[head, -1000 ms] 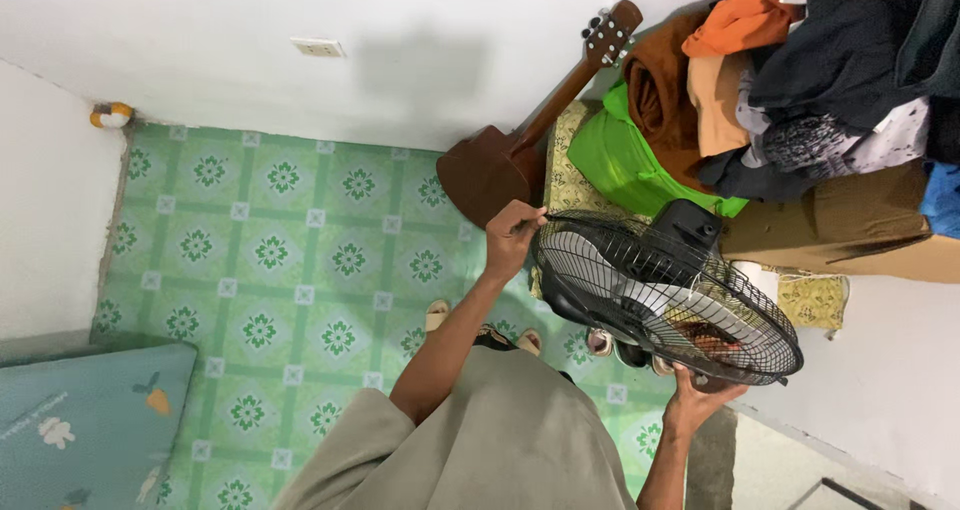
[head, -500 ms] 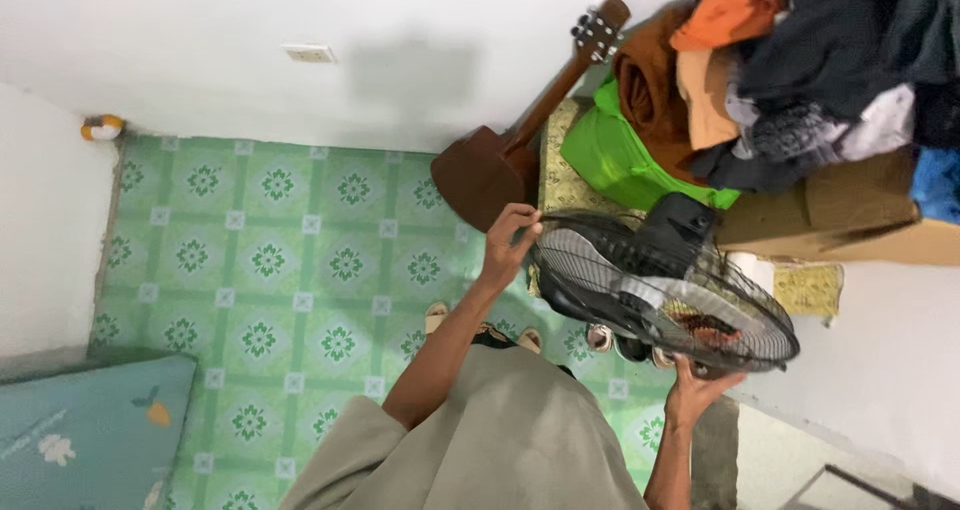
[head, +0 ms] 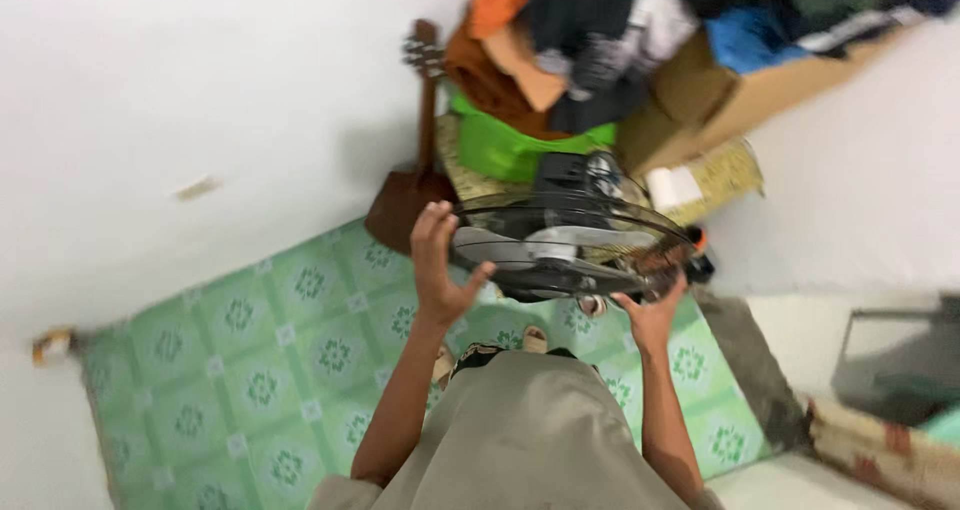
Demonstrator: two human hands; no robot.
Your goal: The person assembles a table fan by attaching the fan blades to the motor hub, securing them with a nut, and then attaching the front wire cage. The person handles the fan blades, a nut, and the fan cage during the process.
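I hold a black electric fan (head: 570,245) with a round wire guard in front of me, tilted almost flat. My left hand (head: 440,262) cups the guard's left rim, fingers raised and spread, thumb under the edge. My right hand (head: 650,310) grips the rim from below at the near right. The pale blades and the dark motor housing (head: 570,175) show through and behind the wires. The frame is blurred by motion.
A brown guitar (head: 415,170) leans on the white wall. Behind the fan sit a green bag (head: 510,145), a cardboard box (head: 720,95) and a heap of clothes (head: 600,30). Green patterned flooring (head: 260,370) lies below, and a dark mat (head: 750,370) at right.
The view has swung round and become blurred. The fan has tipped flatter and closer to me. My left hand went from pinching the rim to cupping it with spread fingers.
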